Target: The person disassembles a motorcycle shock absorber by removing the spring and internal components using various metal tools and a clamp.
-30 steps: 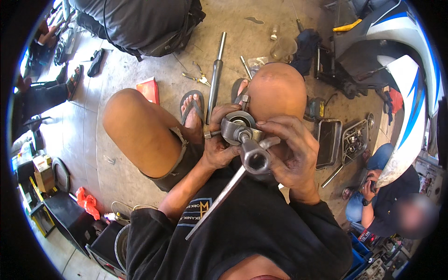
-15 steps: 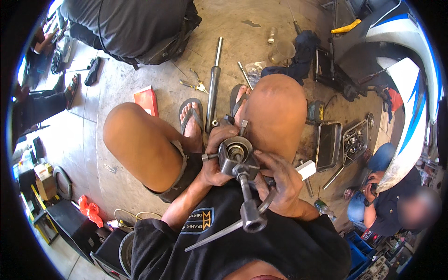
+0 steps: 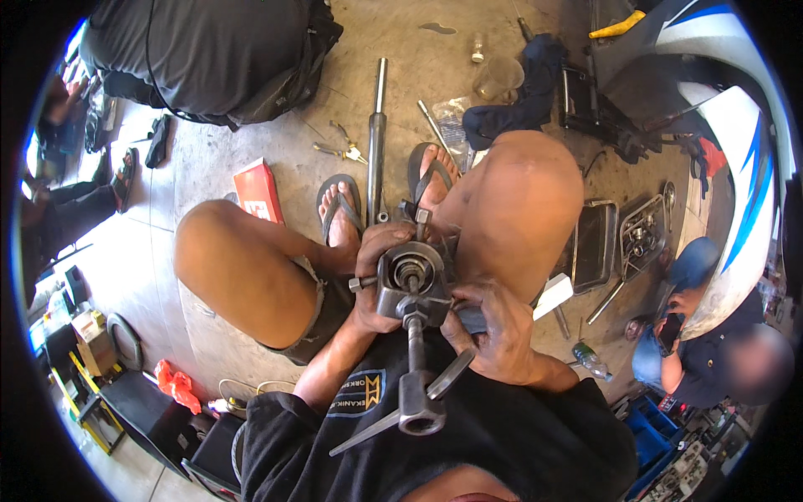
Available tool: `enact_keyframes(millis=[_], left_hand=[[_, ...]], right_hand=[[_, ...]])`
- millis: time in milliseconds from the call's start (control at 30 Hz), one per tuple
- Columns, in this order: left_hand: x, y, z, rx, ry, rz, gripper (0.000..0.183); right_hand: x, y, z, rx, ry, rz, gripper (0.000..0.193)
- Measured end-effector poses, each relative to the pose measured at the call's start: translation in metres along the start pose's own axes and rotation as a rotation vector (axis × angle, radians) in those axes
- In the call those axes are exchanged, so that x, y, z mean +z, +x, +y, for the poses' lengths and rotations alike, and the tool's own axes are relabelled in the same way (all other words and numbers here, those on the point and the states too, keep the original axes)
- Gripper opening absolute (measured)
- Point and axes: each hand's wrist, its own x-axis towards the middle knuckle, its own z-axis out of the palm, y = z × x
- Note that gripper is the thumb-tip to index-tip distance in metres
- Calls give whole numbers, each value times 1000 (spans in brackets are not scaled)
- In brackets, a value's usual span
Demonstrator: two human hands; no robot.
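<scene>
My left hand [image 3: 374, 272] wraps around a dark steel screw puller [image 3: 414, 289], holding it above my lap. The puller has a round opening with a coil-like inside and bolts on its sides. A threaded screw runs from it toward my chest, ending in a socket-like head [image 3: 421, 410] with a tapered bar [image 3: 368, 431] through it. My right hand [image 3: 499, 330] is on the puller's right side, its thumb and forefinger curved apart near the housing. The bar's other end lies close to that thumb. No held thing shows in the right hand.
A shock-like tube [image 3: 377, 151] lies between my feet, near pliers [image 3: 341, 144] and a red box [image 3: 258, 192]. Metal trays [image 3: 595, 251] and a white-blue motorbike fairing [image 3: 744, 167] are at right. Beside it a person [image 3: 669, 326] holds a phone. A black bag [image 3: 201, 58] stands far left.
The puller has shifted slightly left, and its socket-like head has swung left. My right hand has moved a little left; its fingers are more bent. The left hand keeps its grip.
</scene>
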Motion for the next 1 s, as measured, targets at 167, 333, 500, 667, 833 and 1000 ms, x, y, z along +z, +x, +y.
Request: enact_keyframes(millis=[167, 333, 500, 667, 833, 1000], left_hand=[[5, 19, -1, 87, 38, 9, 90], [6, 27, 2, -29, 10, 38, 96], [14, 32, 16, -125, -37, 78, 91], [20, 32, 15, -138, -104, 101, 91], [18, 30, 17, -156, -117, 112, 93], [19, 29, 14, -171, -144, 126, 92]], right_hand=[[1, 9, 2, 16, -23, -2, 26], [13, 8, 7, 110, -48, 15, 21], [14, -6, 27, 143, 23, 28, 41], [14, 17, 22, -35, 44, 138, 55], [12, 33, 12, -69, 103, 124, 43], [15, 30, 12, -32, 32, 154, 35]])
